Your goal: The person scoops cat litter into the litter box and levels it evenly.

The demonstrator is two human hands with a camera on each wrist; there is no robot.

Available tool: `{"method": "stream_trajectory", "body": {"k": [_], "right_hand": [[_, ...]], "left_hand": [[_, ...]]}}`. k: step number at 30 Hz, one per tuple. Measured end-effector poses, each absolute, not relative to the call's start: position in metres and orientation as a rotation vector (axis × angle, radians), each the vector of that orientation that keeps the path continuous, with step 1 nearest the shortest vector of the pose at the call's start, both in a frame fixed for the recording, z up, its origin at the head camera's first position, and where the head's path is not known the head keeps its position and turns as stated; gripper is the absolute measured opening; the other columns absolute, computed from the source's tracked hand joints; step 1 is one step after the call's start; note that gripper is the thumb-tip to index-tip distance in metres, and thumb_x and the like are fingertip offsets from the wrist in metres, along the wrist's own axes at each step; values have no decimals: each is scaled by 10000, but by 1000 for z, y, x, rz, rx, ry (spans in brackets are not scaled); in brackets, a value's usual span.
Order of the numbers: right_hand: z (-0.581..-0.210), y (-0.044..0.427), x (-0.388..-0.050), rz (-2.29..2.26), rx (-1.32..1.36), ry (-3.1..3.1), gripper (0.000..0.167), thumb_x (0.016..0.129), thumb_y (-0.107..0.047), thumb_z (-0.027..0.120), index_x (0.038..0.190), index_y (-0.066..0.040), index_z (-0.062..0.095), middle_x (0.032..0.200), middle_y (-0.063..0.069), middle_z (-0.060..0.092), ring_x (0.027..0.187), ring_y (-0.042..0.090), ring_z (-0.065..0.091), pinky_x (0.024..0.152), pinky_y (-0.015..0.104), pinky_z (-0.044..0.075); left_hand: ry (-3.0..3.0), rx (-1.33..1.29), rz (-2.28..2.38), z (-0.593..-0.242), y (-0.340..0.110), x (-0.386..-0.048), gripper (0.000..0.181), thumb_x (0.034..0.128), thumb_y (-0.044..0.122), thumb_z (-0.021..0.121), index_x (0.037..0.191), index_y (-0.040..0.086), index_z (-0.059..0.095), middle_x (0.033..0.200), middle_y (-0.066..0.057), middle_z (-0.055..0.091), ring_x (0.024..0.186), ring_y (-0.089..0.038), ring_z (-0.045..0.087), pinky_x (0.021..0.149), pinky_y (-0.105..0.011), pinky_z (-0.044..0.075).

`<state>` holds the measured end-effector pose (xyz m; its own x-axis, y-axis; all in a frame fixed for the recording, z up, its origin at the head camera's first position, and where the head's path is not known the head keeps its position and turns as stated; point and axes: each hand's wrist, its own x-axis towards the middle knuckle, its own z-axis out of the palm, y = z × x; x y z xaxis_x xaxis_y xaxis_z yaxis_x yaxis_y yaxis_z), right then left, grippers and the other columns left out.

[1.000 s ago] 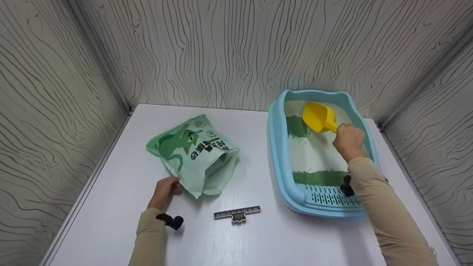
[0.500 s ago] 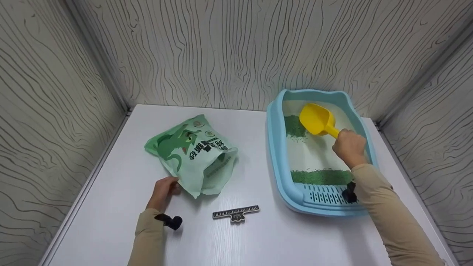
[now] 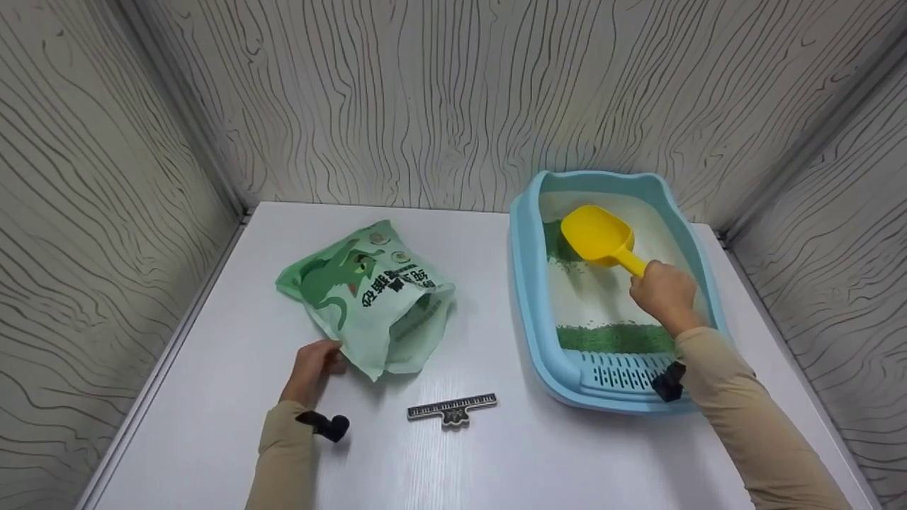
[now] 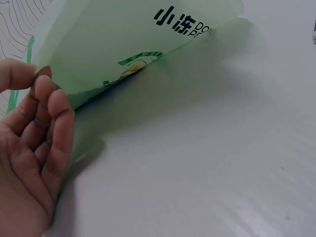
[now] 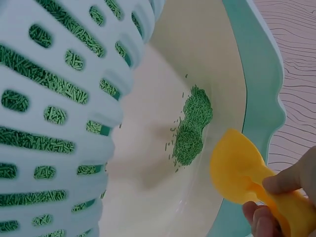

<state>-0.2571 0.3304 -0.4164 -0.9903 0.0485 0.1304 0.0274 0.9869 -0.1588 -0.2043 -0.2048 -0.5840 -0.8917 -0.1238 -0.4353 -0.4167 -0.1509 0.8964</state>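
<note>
My right hand [image 3: 665,294] grips the handle of a yellow litter scoop [image 3: 597,234] above the light blue litter box [image 3: 528,297]. The scoop's bowl hangs over the far left of the box, partly covering a pile of green pellets [image 3: 556,248]. In the right wrist view that pellet pile [image 5: 190,133] lies on the pale floor of the box, apart from the scoop. My left hand [image 3: 312,370] pinches the edge of a green cat litter bag [image 3: 354,283] between thumb and fingers [image 4: 44,86]. The bag lies on its side with its mouth gaping toward the front right.
A band of green pellets [image 3: 616,338] lies near the box's front, behind and under the slotted step [image 3: 627,372]. A dark wide-bar clip [image 3: 453,409] lies on the white table [image 3: 489,460] between bag and box. Patterned walls [image 3: 425,106] enclose the back and sides.
My right hand has come slightly nearer, and the scoop has moved left and nearer, its bowl turning over the far pellet pile. My left hand and the bag have stayed in place.
</note>
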Motion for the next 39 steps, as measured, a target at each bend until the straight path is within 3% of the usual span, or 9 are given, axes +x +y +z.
{"method": "stream_trajectory", "body": {"k": [16,39], "right_hand": [[-418,334,-239,415,-138,-3045,301,903,-217,568,808,68,550,584,55,398,527,217,411,499,294,308],[-409,329,-190,707,-109,-3063,298,912,-188,578,909,110,579,630,74,496,558,182,441,514,280,351]], "left_hand": [[1973,-633,2103,-581,-204,-203,200,913,133,551,724,83,591,629,33,556,618,-115,536,652,-266,471],[1875,-591,2225,-585,-202,-203,185,915,103,539,741,74,595,648,1,552,590,-123,525,602,-267,465]]}}
